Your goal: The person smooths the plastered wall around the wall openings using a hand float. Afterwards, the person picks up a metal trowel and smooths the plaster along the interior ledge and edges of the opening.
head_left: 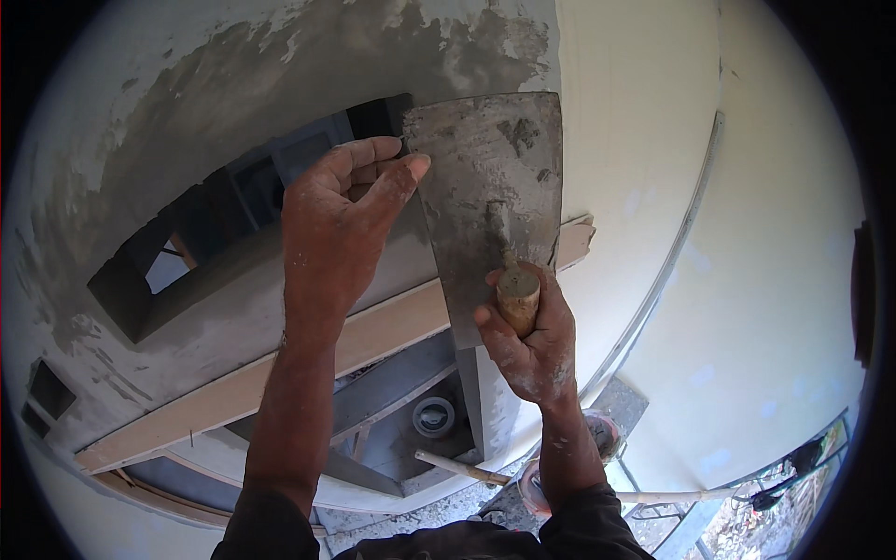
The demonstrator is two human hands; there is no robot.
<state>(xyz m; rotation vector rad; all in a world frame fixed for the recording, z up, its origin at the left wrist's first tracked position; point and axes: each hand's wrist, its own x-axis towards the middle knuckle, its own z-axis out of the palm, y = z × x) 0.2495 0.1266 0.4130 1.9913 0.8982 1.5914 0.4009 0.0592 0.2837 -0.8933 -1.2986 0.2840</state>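
Observation:
My right hand [537, 359] is wrapped round the pale wooden handle of a plastering trowel [471, 154]. The trowel's broad, grey-smeared metal blade lies over the wall beside the right end of a long opening [233, 201]. My left hand [336, 210] is raised at the blade's upper left edge, thumb and forefinger brought near each other and the other fingers curled. Whether anything small sits between them I cannot make out. Damp grey plaster [308, 70] covers the wall above the opening. Pale specks of plaster dot both hands.
A wooden board [187, 415] runs slantwise along the wall below the opening. Underneath is a recess with a round whitish container [433, 416]. A bucket [602, 434] and a pole [462, 467] are low down. A long straight strip [686, 233] rests against the cream wall at right.

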